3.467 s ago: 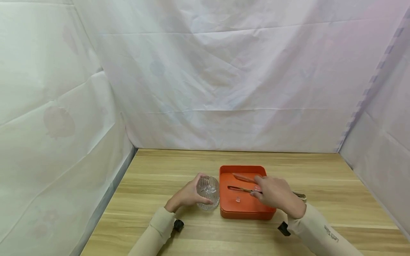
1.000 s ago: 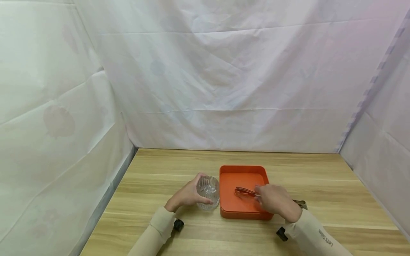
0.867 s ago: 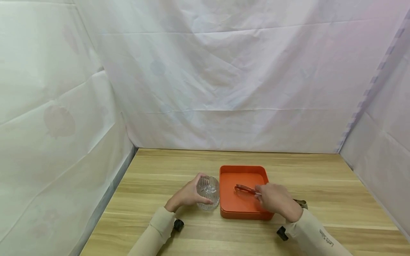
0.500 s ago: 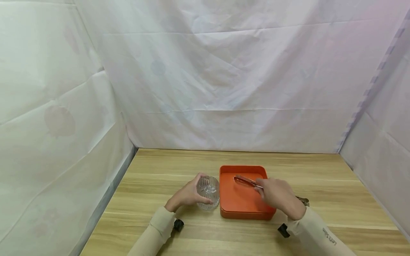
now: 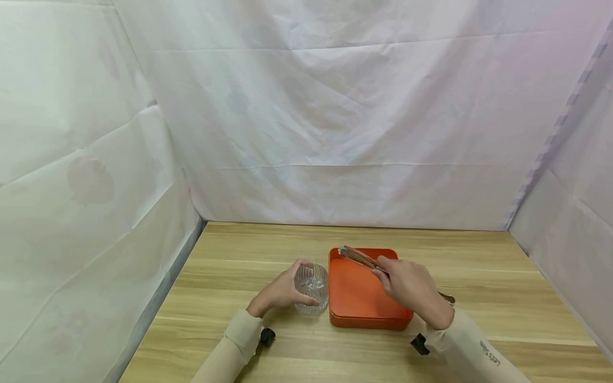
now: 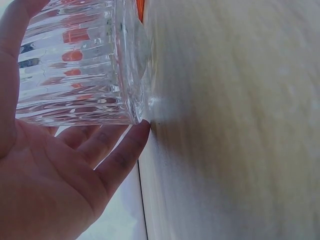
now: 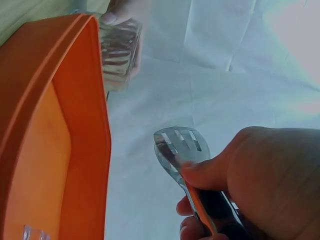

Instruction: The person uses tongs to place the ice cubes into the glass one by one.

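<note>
My left hand (image 5: 286, 287) curves around a clear ribbed glass bowl (image 5: 312, 287) standing on the table, thumb on the near side and fingers on the far side. Small clear pieces seem to lie inside the glass. Metal tongs (image 5: 359, 257) with slotted ends (image 7: 182, 145) are gripped in my right hand (image 5: 407, 284). Their arms are pressed close together, above the far left part of an orange box (image 5: 356, 322). Whether something sits between the tips cannot be told. One clear piece (image 7: 35, 233) lies in the box, seen in the right wrist view.
The glass stands close beside the box's left wall. A wood-grain table (image 5: 249, 242) lies under everything. White cloth (image 5: 306, 133) hangs behind and along both sides. Black wrist cameras (image 5: 267, 336) sit below both hands.
The right hand has raised the tongs from the box floor toward its far left corner. Their arms, spread apart 3.5 seconds ago, are now together. The left hand and glass have stayed put.
</note>
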The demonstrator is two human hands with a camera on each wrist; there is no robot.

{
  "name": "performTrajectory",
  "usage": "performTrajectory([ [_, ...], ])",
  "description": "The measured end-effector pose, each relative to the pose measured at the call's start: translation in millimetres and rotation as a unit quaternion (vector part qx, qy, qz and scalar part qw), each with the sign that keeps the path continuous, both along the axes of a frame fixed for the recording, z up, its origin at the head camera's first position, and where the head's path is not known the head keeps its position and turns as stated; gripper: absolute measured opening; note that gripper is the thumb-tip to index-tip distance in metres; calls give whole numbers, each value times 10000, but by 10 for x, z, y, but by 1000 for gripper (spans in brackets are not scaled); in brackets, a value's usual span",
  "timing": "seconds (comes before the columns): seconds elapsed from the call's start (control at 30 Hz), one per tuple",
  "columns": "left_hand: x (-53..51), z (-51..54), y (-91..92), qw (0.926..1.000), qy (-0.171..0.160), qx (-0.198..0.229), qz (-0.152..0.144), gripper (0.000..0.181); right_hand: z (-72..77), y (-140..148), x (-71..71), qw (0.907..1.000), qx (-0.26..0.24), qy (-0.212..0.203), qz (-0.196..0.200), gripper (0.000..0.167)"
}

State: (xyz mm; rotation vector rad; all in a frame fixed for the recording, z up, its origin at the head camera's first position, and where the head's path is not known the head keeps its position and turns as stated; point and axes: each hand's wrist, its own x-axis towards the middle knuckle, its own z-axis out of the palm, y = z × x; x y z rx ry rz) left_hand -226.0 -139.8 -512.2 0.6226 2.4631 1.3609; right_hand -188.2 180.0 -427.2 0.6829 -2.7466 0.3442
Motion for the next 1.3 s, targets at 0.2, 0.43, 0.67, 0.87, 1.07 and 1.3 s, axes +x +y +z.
performTrajectory([
  [0.2,3,0,-7,10000,-11,4,-16,90,29,-103,13,9999,-124,-108,14,29],
  [0.43,6,2,-2,10000,-68,-16,39,91,52,-230,6,9995,-273,-69,172,25],
  [0.67,-2,0,4,9999,-125,-36,87,93,49,-344,9,9987,-345,-233,282,23],
  [0.87,-6,-3,0,9999,-99,-19,62,93,43,-418,10,9980,-360,-351,379,26],
  [1.07,-7,-6,0,9999,-93,-36,74,93,32,-462,15,9976,-270,-474,418,26],
  [1.3,-11,-8,-6,9999,-58,-115,82,95,17,-474,15,9980,-206,-446,387,24],
])
